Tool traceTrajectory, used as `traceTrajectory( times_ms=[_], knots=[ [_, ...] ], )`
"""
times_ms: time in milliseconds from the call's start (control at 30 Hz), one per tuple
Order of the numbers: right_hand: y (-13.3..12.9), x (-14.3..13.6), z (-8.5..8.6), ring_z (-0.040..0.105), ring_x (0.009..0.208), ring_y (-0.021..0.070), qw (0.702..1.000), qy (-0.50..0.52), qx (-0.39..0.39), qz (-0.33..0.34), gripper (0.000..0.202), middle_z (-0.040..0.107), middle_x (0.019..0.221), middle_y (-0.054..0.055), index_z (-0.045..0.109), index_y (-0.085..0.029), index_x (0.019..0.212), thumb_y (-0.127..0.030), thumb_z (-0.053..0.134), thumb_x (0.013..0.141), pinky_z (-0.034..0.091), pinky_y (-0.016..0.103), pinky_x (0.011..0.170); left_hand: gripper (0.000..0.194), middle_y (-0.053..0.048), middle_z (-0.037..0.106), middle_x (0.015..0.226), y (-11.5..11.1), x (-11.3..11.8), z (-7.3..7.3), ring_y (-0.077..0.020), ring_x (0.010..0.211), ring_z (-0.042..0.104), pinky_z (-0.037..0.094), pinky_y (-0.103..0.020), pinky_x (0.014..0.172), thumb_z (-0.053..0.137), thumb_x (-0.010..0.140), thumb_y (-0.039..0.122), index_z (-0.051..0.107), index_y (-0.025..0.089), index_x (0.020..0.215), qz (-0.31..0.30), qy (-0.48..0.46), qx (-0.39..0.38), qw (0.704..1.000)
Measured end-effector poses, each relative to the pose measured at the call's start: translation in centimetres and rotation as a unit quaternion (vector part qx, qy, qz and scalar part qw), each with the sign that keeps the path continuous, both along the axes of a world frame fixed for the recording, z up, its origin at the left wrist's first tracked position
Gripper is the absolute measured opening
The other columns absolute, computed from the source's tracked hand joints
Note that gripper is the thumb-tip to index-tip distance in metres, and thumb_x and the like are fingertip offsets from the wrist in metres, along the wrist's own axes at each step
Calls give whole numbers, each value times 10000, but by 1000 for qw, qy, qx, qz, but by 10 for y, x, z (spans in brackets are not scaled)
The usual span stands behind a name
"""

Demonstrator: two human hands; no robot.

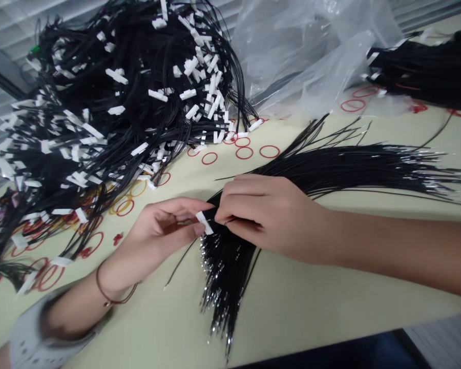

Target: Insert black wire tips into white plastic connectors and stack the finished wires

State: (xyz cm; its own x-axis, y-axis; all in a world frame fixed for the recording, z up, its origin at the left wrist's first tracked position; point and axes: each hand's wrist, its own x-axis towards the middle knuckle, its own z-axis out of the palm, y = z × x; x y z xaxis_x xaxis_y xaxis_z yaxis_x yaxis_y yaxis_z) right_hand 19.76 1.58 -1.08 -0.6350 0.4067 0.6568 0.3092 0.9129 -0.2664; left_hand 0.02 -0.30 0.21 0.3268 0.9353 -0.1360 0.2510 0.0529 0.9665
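Observation:
Between the thumb and fingers of my left hand (157, 230) is a small white connector (204, 223). Close beside it, my right hand (269, 210) is closed, its fingertips pinching a thin black wire (227, 222) at the connector's edge. Whether the wire's tip sits inside the connector I cannot tell. Below and behind both hands lies a thick bundle of black wires (230, 266) with shiny metal tips. It bends under my right hand, and its other part (353, 166) stretches out to the right.
A big heap of black wires with white connectors (138, 92) covers the table's back left. Red rubber bands (269, 151) lie scattered around it. A clear plastic bag (311, 56) stands at the back, and another black wire bundle (426, 72) at the back right.

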Motion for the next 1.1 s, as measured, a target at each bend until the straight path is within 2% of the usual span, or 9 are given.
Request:
traceTrajectory(
  times_ms=[167,367,433,600,667,767,900,1000,1100],
  knots=[
    [-2,-3,-2,519,683,113,1000,-8,-27,-9,178,592,712,38,622,-87,739,-71,457,803,410,225,645,247,42,705,770,-1,1,0,-43,680,610,467,-68,632,631,740,85,686,254,912,0,3,5,1000],
    [-1,-5,-5,499,674,103,1000,-10,-2,-6,250,593,699,43,640,-99,740,-115,417,852,404,218,632,254,56,697,716,-3,5,2,-42,627,601,463,-68,594,633,716,41,697,246,851,13,16,34,999],
    [1,-2,-3,503,686,97,1000,-17,-13,-23,255,589,719,44,657,-104,753,-155,432,862,400,219,635,231,47,698,727,-3,5,2,-56,645,606,470,-91,605,627,737,73,683,241,887,21,19,34,999],
    [-1,5,10,481,643,65,992,72,-47,-93,188,550,735,-3,680,-172,823,-246,508,832,375,195,569,205,41,698,822,-1,4,3,-60,777,612,460,-94,697,590,789,95,658,231,926,6,-4,14,1000],
    [-5,5,15,475,620,58,991,57,-57,-104,222,539,722,-10,669,-163,818,-269,475,848,382,189,559,208,44,697,851,0,4,3,-54,794,608,455,-89,716,578,797,80,655,224,926,2,-18,10,1000],
    [-9,3,17,479,619,49,999,-10,-33,-28,244,537,708,-16,647,-147,812,-260,438,868,398,173,588,201,59,693,799,1,4,3,-54,763,612,461,-92,693,570,804,80,646,223,923,4,-31,-3,1000],
    [-6,3,10,474,685,77,989,-139,8,51,114,535,738,-4,614,-149,743,-224,553,803,399,192,626,180,42,696,820,2,3,3,-67,787,614,458,-107,705,557,822,120,631,223,950,6,-23,-19,1000],
    [-3,5,6,465,758,119,978,-197,2,69,34,537,790,16,584,-149,779,-143,552,785,397,246,671,186,21,696,840,3,2,2,-65,769,607,453,-105,688,580,809,135,625,212,972,11,-14,-21,1000],
    [-2,8,6,448,766,139,972,-229,-4,61,95,532,801,35,563,-127,831,-74,507,775,387,273,665,184,20,690,824,4,1,2,-52,742,600,447,-88,671,588,803,128,635,207,962,18,-8,-17,1000]
  ],
)
